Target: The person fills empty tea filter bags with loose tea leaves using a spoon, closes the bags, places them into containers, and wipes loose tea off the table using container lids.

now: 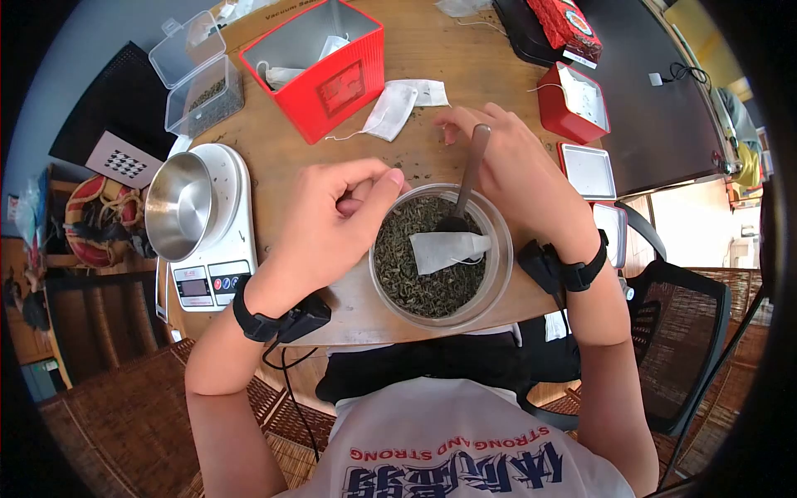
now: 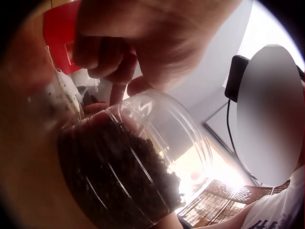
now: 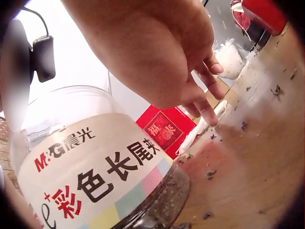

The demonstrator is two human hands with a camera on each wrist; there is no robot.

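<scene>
In clear jar (image 1: 498, 290) | dark loose leaves (image 1: 415, 274) | white bag (image 1: 444, 251) atop, flat, stringed

Black mesh chair (image 1: 685, 328) at lower right; white plug (image 1: 655, 80) on dark surface (image 1: 652, 137); black-patterned white card (image 1: 106, 153) at left.

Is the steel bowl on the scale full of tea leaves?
No, the steel bowl on the kitchen scale shows bare shiny metal inside.

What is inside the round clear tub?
The tub holds dark dried leaves, with a white pouch lying on them and a spoon whose handle rises past the rim. What lies beneath the pouch is hidden.
</scene>
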